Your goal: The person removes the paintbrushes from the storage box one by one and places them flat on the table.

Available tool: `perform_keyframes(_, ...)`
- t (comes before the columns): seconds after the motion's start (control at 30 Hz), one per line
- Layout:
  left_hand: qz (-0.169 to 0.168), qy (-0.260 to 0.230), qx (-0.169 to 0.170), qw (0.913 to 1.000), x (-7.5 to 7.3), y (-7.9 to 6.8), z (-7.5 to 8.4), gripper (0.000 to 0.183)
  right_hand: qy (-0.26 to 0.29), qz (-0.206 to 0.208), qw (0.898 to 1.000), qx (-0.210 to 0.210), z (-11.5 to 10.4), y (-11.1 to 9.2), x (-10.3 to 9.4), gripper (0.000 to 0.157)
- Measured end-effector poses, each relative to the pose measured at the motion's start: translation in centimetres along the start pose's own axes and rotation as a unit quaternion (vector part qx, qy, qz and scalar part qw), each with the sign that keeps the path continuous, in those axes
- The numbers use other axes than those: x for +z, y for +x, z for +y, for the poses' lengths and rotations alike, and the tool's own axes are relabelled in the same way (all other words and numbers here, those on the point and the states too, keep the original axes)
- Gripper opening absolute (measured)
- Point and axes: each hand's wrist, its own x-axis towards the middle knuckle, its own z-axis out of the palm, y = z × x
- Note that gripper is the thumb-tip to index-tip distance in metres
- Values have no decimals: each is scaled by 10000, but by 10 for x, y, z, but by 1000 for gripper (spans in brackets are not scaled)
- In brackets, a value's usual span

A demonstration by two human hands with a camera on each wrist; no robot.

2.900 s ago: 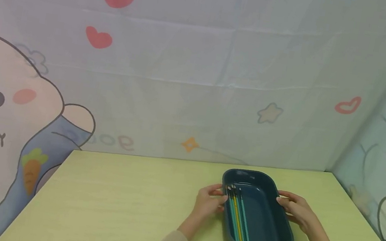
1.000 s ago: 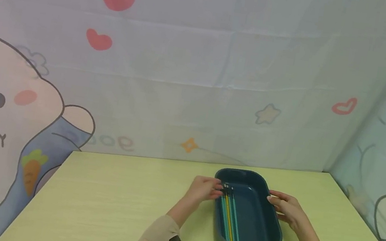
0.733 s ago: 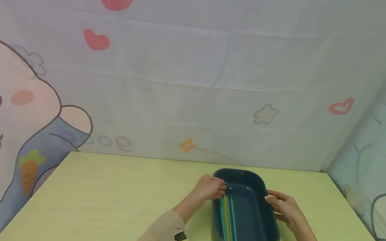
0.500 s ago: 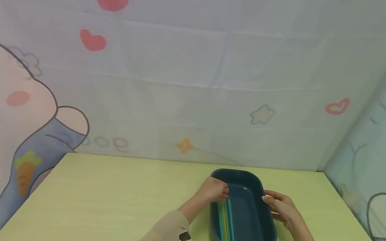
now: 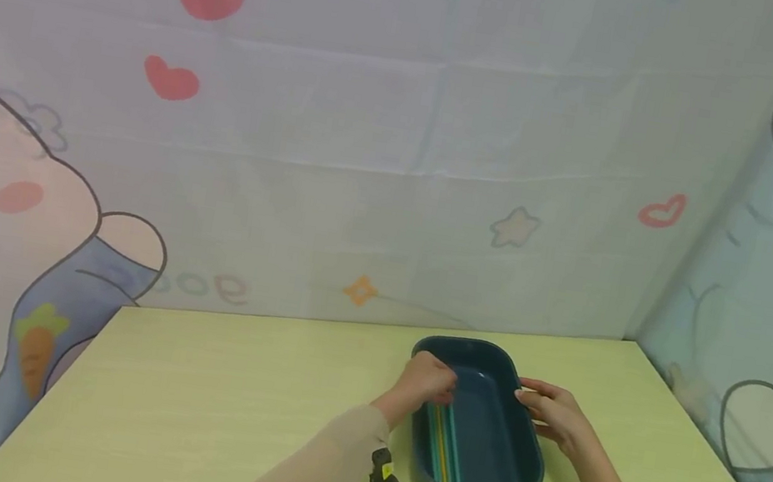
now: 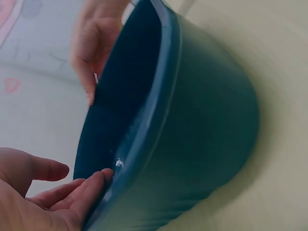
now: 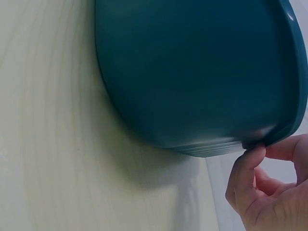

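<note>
A dark blue, deep rectangular tray (image 5: 497,452) with rounded corners stands on the table. Along its left inner side lie several slim paintbrushes (image 5: 442,452) with teal and yellow handles, their far ends hidden beneath my left hand (image 5: 427,379). That hand reaches over the left rim; in the left wrist view its fingers (image 6: 86,192) dip inside the tray, and the thumb (image 6: 53,169) stays apart from them with nothing showing between. My right hand (image 5: 554,411) pinches the tray's right rim, thumb and fingers at the lip in the right wrist view.
The pale yellow table (image 5: 201,405) extends left of the tray and narrowly to its right. Behind it hangs a printed cloth (image 5: 341,141), and another cloth panel (image 5: 714,327) borders the right side. Black wrist cameras (image 5: 385,481) sit on both sleeves.
My left hand has left its grip on the tray's left rim and moved in over the brushes' far ends, covering them. The right hand keeps its hold. The whole view has shifted slightly.
</note>
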Motion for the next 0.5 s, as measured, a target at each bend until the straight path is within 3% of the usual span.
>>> perform_keyframes(0.27,111,965,191,9951,4,8,-2,15,66,57,10000,21,1,1,1,59)
perform_keyframes(0.5,331,1916,371,9802,11,15,0,38,17,59,10000,-3,2,1,-1,59)
